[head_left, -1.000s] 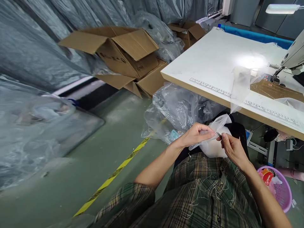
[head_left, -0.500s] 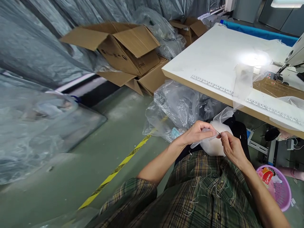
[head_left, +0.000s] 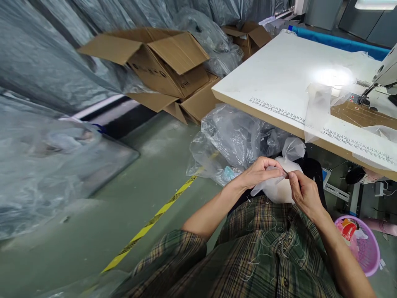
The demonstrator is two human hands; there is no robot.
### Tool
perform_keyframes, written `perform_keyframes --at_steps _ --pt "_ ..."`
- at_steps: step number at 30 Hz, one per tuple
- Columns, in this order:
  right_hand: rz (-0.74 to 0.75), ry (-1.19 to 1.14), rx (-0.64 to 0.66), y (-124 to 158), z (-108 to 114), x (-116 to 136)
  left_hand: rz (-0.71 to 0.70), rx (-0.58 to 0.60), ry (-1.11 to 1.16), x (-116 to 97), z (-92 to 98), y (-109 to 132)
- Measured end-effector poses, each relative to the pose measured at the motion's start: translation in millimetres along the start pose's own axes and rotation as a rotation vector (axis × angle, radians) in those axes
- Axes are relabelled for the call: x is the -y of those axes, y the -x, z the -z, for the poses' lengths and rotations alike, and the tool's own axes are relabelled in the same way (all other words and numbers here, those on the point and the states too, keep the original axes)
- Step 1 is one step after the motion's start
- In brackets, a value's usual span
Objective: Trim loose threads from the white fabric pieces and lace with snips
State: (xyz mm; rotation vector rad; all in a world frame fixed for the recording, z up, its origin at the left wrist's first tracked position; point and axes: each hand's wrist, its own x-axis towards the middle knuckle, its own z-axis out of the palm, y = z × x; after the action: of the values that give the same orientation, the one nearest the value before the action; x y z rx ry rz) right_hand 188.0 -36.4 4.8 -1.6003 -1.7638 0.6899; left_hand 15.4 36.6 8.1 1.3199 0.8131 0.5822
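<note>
Over my lap, my left hand (head_left: 263, 170) is closed in a pinch on sheer white fabric (head_left: 279, 193). The fabric bunches below the fingers, and a loose fold of it stands up behind them. Thumb and fingers pressed together, my right hand (head_left: 305, 192) grips a thin dark pointed tool (head_left: 285, 171) whose exact kind is too small to make out. Its tip reaches toward my left fingertips, right at the fabric. Loose threads (head_left: 263, 248) cling to the plaid shirt below.
A white sewing table (head_left: 273, 74) with a printed ruler edge carries a sewing machine (head_left: 383, 74) and more sheer fabric (head_left: 318, 107). Clear plastic bags (head_left: 229, 128) lie beneath its corner. Open cardboard boxes (head_left: 167, 70) stand behind. A purple basket (head_left: 374, 252) is at my right.
The fold of fabric behind my hands has slackened and bunched up beneath the table edge. The dark tool has turned slightly between my fingers; both hands stay nearly in place.
</note>
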Motion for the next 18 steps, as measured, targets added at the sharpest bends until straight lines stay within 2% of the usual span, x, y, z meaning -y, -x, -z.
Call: perform_keyframes --at_steps 5,7,9,12,15,18 --pt "-0.091 -0.032 -0.039 -1 -7 -3 -0.028 0.01 -0.045 0 -1.1 -1" --pt "-0.08 -0.124 -0.086 3 -7 -3 -0.006 0.006 -0.068 1 -1.6 1" --pt "-0.048 -0.254 -0.067 12 -5 -1 0.012 0.054 -0.103 0 -1.9 5" --pt "-0.071 -0.391 0.093 33 0 2 -0.012 0.24 -0.151 -4 -0.2 16" --pt "-0.135 -0.459 0.249 54 6 4 -0.002 0.478 -0.169 -6 7.0 22" --pt "-0.195 -0.533 0.285 62 7 -3 0.06 0.663 -0.143 -4 16.6 17"
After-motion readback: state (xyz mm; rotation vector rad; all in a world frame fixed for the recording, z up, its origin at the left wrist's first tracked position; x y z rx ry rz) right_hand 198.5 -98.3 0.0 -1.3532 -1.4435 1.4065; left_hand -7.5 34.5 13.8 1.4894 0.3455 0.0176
